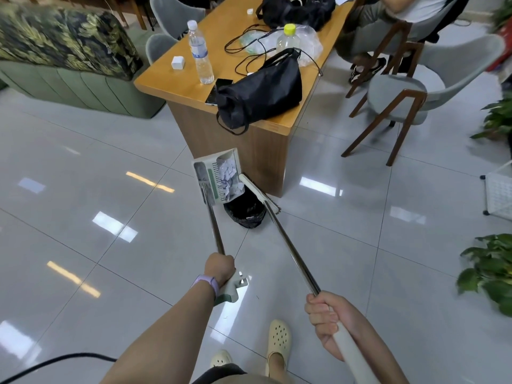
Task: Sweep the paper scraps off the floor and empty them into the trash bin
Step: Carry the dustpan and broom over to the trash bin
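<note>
White paper scraps are lying in the dustpan that your left hand is clenching by its handle, tipped over the black trash bin. Your right hand is gripping the broom beside it. Next, tilt the pan further.

The dustpan is pale cream with a green comb strip. The paper scraps are white. The trash bin is black. The floor is shiny grey. The sofa blanket has green and gold leaves.
</note>
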Tool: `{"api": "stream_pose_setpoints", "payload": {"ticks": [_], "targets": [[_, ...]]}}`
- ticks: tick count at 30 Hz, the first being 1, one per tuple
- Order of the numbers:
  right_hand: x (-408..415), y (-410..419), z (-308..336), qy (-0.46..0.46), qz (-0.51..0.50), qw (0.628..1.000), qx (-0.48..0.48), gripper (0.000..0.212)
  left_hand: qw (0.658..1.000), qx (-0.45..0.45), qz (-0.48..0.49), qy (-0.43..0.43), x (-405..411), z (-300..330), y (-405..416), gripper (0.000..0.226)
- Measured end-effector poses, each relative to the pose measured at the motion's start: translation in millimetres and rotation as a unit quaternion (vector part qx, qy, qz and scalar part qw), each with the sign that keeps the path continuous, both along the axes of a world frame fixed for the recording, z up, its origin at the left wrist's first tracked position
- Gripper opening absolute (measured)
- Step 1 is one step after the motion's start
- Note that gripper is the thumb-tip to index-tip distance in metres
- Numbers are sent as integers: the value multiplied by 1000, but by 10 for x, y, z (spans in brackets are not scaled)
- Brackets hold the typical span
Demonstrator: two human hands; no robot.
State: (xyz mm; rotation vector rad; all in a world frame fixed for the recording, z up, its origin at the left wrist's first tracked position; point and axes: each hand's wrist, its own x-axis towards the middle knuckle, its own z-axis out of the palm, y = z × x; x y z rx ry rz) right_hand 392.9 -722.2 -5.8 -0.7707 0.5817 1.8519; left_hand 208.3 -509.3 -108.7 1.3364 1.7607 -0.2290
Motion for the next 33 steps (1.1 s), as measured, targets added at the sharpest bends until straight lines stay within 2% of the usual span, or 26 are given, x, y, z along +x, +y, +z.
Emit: {"api": "stream_pose_setpoints", "payload": {"ticks": [2, 6, 12, 18, 23, 27, 33], "targets": [[11, -3, -16, 2, -4, 1000, -5, 38, 1000, -2, 13, 2, 3, 18, -17, 23], [26, -1, -5, 8, -8, 1000, 4, 43, 1000, 0, 16, -8, -19, -13, -43, 24], [9, -1, -39, 3, -13, 1000, 5, 36, 1000, 16, -2, 24, -48, -28, -110, 28], [-2, 8, -47, 11, -14, 1000, 19, 54, 998, 26, -23, 46, -170, -66, -156, 29], [-41, 8, -37, 21, -18, 999, 23, 56, 997, 29, -50, 59, -243, -85, -188, 31], [-49, -21, -16, 29, -22, 999, 21, 53, 997, 26, -39, 60, -309, -92, -219, 30], [-66, -66, -8, 43, -34, 998, 17, 60, 998, 26, -20, 59, -331, -86, -207, 30]]}}
